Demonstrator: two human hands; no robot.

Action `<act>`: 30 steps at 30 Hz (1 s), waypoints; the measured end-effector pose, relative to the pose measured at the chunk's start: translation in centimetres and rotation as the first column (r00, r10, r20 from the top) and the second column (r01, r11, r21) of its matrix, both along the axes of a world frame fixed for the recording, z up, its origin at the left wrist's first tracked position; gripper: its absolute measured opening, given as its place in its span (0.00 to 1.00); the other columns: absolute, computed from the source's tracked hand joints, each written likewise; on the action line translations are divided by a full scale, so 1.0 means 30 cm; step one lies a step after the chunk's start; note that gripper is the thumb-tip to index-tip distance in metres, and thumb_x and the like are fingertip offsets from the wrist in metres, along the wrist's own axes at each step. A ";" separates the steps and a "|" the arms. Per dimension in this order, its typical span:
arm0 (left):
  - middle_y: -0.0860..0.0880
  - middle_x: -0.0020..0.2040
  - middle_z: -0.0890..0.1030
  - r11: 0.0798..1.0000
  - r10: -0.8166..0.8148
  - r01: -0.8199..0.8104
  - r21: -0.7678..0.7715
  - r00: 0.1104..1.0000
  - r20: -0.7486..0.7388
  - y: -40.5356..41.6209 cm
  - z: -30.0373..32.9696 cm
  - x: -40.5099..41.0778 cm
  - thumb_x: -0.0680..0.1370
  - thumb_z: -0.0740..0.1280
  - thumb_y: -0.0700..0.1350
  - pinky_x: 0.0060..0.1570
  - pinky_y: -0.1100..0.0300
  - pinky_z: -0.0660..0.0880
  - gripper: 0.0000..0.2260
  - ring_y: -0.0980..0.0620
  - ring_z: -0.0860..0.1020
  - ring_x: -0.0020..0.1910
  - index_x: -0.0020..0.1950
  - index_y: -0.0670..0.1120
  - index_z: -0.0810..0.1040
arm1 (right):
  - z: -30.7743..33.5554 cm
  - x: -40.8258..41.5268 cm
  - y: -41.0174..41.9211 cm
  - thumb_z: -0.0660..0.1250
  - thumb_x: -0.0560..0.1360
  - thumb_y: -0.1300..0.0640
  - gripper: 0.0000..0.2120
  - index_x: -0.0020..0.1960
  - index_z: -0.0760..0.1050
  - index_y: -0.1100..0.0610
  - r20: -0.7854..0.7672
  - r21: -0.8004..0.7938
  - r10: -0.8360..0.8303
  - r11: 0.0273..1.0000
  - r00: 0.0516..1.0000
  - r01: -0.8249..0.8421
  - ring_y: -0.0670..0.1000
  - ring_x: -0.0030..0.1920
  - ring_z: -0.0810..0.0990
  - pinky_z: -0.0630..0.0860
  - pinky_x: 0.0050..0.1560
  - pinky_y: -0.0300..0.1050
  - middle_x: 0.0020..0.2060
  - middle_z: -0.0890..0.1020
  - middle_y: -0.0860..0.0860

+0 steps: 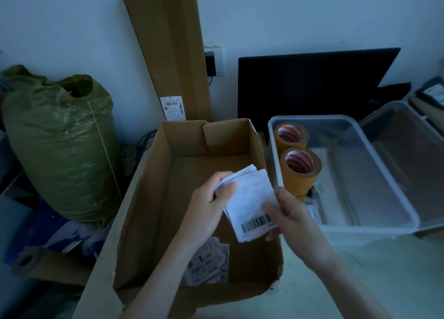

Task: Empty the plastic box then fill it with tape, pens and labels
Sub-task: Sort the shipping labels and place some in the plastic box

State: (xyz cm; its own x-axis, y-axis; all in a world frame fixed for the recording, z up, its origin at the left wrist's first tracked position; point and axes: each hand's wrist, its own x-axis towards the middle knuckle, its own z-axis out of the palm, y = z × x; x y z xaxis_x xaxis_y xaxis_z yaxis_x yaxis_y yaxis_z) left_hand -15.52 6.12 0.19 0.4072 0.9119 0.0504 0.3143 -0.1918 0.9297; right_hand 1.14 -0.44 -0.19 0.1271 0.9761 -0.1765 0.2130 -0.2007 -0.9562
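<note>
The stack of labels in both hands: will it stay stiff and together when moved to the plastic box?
Probably floppy: the labels look like thin paper sheets. They may fan apart, since their edges already sit uneven between the left hand and right hand. Likely very light, so a two-handed pinch should carry them to the plastic box.

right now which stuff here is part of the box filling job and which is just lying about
Job: plastic box, tape rolls, labels held by left hand and right hand.
Lying about: cardboard box, green sack, tall carton.
</note>
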 end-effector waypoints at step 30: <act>0.50 0.38 0.80 0.988 -0.117 0.104 -0.115 0.987 -0.111 0.065 -0.138 0.363 0.80 0.62 0.44 0.33 0.63 0.72 0.07 0.55 0.76 0.32 0.45 0.46 0.77 | -0.083 0.590 0.151 0.65 0.77 0.66 0.12 0.35 0.78 0.59 0.091 -0.279 0.087 0.959 0.992 -0.058 0.45 0.24 0.72 0.71 0.26 0.36 0.26 0.81 0.49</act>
